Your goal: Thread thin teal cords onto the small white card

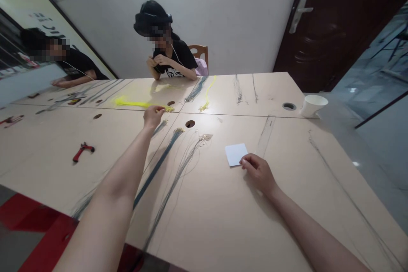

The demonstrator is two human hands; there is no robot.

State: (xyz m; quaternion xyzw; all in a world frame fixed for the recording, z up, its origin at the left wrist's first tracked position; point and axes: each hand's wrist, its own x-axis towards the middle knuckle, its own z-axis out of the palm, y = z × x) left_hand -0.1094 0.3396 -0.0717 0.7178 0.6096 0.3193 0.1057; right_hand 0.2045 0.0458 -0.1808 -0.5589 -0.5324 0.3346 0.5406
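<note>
My left hand [154, 117] reaches far across the table, its thumb and fingers pinched together at the gold-tipped end of a bundle of yellow cords [134, 103]. What sits between those fingertips is too small to make out. My right hand [259, 173] pinches the near right corner of a small white square card [236, 154] at the tabletop. Beside that hand lies a clear ruler [266, 135]. Between my arms are a thick dark blue-grey cord bundle [159, 161] with gold ends and a looser grey cord bundle [183, 165] with a pale tag [206, 137].
Red-handled pliers [83, 151] lie at left. A white cup [314, 105] stands near the right edge. More cords [195, 89] lie farther back, and a long grey strand [338, 174] lies at right. Two people [174, 60] sit across the table. Round holes [190, 124] pierce the tabletop.
</note>
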